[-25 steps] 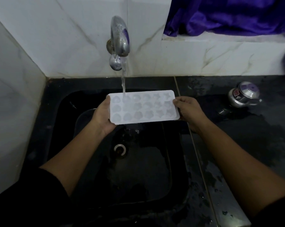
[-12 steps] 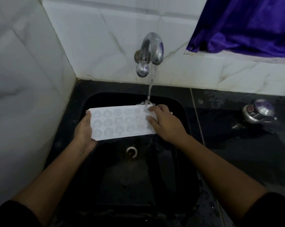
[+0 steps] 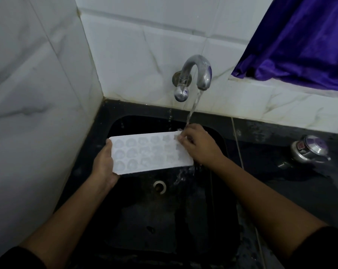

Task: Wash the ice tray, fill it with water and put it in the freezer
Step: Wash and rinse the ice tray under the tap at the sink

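**White ice tray held under the tap, mid-wash**

The ice tray (image 3: 144, 154) is held level over the black sink (image 3: 144, 220), left of centre in the frame, with its shaped pockets facing up. It looks like thin moulded plastic, so probably light and fairly stiff, though likely to flex if twisted. It is wet now and will be slippery. Once filled it will be heavier and quick to spill, so it is best held by both short ends and kept flat.

The left hand (image 3: 104, 167) grips the tray's left end, with the palm under it and the thumb along the edge. The right hand (image 3: 201, 148) lies over the right end. Its fingers (image 3: 184, 140) are curled onto the far corner, where the water stream (image 3: 193, 105) from the chrome tap (image 3: 197, 72) lands. Water runs off that end towards the drain (image 3: 160, 186).

At the right of the frame a steel lidded vessel (image 3: 310, 150) rests on the dark, wet table (image 3: 280, 187). A purple curtain (image 3: 300, 45) hangs at the upper right, over the white marble tiles (image 3: 135, 55).
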Available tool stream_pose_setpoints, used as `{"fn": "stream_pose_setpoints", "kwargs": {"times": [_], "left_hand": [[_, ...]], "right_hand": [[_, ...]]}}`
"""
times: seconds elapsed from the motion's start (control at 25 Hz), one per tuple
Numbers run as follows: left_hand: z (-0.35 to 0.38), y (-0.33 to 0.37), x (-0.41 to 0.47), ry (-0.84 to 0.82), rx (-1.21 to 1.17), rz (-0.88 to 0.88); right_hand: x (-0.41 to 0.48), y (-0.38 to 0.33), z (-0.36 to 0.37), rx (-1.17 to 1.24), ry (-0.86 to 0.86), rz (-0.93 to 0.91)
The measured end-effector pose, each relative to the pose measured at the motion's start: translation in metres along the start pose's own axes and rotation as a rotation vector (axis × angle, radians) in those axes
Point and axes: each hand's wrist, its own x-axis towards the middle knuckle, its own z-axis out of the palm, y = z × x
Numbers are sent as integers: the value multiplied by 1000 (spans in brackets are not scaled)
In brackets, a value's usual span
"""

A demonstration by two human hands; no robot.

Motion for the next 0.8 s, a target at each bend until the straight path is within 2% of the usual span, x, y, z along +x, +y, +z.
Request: {"fn": "stream_pose_setpoints", "kwargs": {"times": [0.08, 0.16, 0.24, 0.36, 0.56, 0.8], "left_hand": [[8, 1, -5, -20, 11, -5], [17, 3, -9, -44, 32, -9], [25, 7, -13, -66, 64, -6], [33, 11, -15, -77, 105, 7], [37, 14, -13, -70, 123, 9], [35, 12, -13, -58, 119, -1]], "right_hand": [[18, 7, -6, 257, 119, 195], [39, 6, -18, 561, 134, 385], [61, -3, -36, 760, 104, 467], [89, -21, -58, 903, 39, 490], [118, -30, -57, 923, -80, 509], [110, -21, -49, 1257, -173, 531]]}}
